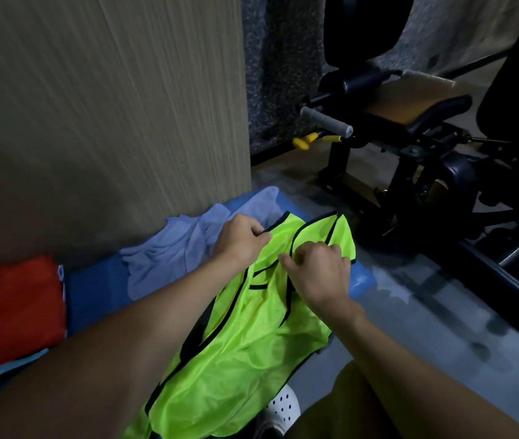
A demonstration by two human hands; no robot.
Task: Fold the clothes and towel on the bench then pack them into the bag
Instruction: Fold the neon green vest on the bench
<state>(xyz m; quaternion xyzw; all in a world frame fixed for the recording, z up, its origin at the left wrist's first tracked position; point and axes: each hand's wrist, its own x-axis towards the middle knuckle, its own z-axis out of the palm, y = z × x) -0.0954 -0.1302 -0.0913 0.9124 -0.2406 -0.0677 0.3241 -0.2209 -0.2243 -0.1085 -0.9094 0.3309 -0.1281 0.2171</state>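
A neon green mesh vest (245,353) with black trim lies spread over the blue bench (93,289), its lower part hanging off the near edge. My left hand (240,239) pinches the black-trimmed left shoulder strap. My right hand (318,264) pinches the trim at the neckline, near the right strap. A crumpled light blue towel (175,251) lies on the bench just left of the vest, against the wall. A folded red garment (10,308) sits at the bench's left end. No bag is in sight.
A wood-grain wall (109,106) runs along the bench's far side. Black gym equipment with a grey handle (327,120) and padded seat (410,103) stands to the right on the grey floor. My white perforated shoe (283,407) shows below the vest.
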